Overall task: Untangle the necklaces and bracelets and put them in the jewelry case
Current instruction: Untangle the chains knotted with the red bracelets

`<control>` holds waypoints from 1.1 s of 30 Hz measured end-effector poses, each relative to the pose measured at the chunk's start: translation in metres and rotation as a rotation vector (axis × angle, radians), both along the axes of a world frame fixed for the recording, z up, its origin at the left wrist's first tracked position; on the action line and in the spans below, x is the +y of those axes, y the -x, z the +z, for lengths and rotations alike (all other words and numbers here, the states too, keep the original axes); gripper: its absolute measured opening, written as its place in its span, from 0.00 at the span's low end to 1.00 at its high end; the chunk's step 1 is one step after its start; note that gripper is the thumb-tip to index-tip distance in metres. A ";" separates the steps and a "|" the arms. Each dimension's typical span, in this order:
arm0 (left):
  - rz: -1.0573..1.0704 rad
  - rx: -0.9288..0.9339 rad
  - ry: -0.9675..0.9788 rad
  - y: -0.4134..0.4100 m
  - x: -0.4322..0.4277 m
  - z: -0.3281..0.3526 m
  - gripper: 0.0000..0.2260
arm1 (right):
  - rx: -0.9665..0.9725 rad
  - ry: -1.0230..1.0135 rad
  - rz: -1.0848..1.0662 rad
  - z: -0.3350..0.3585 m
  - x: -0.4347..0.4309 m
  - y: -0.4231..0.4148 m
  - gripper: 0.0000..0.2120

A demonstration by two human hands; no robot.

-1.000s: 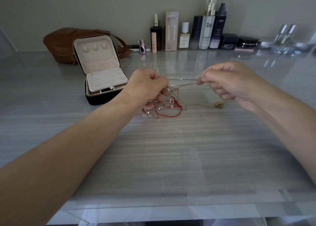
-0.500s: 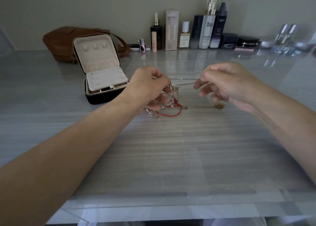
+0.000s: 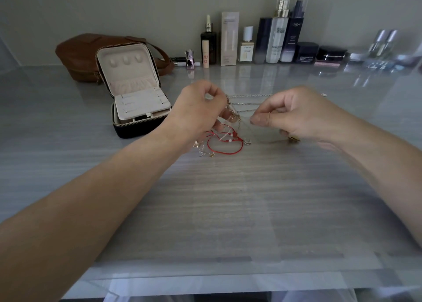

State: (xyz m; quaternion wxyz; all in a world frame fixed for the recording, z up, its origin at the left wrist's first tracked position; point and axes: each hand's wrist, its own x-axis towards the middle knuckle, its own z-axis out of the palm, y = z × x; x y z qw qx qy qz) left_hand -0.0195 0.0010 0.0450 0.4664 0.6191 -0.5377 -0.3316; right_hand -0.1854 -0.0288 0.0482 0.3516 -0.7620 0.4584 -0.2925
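- While the left hand (image 3: 201,109) curls its fingers tight round the knot of chains (image 3: 234,116), the right hand (image 3: 294,114) pinches one thin strand of it between thumb and forefinger, its other fingers folded in.
- The red cord bracelet (image 3: 225,147), at six o'clock of the knot, rests its loop on the grey table (image 3: 217,210).
- The jewelry case (image 3: 137,100) stands open at nine o'clock of the left hand.
- A brown bag (image 3: 77,55) at eleven o'clock and cosmetic bottles (image 3: 274,39) at twelve line the wall.

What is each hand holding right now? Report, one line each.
Left hand: closed, pinching the tangled cluster of thin silver and gold chains.
Right hand: closed, pinching one thin silver chain running from that cluster.
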 end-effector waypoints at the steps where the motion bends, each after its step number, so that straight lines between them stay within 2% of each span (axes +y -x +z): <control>1: 0.000 -0.009 -0.004 0.000 0.000 0.000 0.05 | 0.008 0.023 -0.008 0.001 0.000 0.001 0.02; 6: -0.019 -0.040 -0.036 0.001 0.001 -0.002 0.06 | 0.046 -0.029 -0.033 0.001 0.001 0.001 0.08; 9: -0.038 -0.075 -0.050 0.002 0.001 -0.002 0.05 | 0.045 -0.021 -0.023 0.000 0.002 -0.002 0.08; 14: -0.063 -0.090 -0.001 0.001 0.000 -0.001 0.06 | -0.139 -0.187 -0.001 0.002 0.002 -0.002 0.09; 16: -0.055 -0.063 0.027 0.001 0.000 -0.001 0.07 | -0.136 -0.217 0.020 0.001 0.002 -0.001 0.10; 21: -0.021 -0.121 0.032 -0.007 -0.005 -0.001 0.08 | -0.069 -0.216 0.034 0.002 -0.002 0.005 0.11; 24: 0.003 -0.350 0.050 -0.013 -0.008 -0.002 0.07 | 0.009 -0.135 -0.040 0.000 -0.007 0.010 0.11; 26: 0.019 -0.432 0.056 -0.016 -0.009 -0.003 0.05 | 0.101 -0.080 -0.058 -0.001 -0.010 0.012 0.08; 29: 0.027 -0.435 0.046 -0.016 -0.009 -0.003 0.05 | 0.234 -0.099 -0.007 0.000 -0.009 0.014 0.04; 33: 0.014 -0.368 0.041 -0.013 -0.009 -0.002 0.06 | 0.372 -0.145 0.062 0.003 -0.006 0.015 0.14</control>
